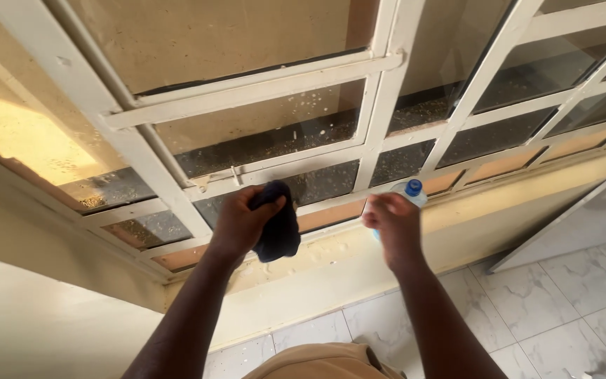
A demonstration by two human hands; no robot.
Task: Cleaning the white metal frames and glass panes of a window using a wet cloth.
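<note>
The left hand [241, 223] is closed around a dark blue cloth [277, 223], bunched and hanging soft below the fingers. The right hand [395, 223] grips a small clear bottle [411, 194] with a blue cap, just beside. Both look light; the bottle seems slippery, best held around its body. Just beyond the hands stands the white window frame [261, 91].

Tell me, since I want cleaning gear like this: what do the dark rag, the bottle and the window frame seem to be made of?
The dark rag, bunched in the left hand, looks like soft cloth: it folds and droops limply. The bottle in the right hand seems clear plastic with a blue cap. The window frame looks like cream-painted metal, judging by its thin flat bars; painted wood is possible.
</note>
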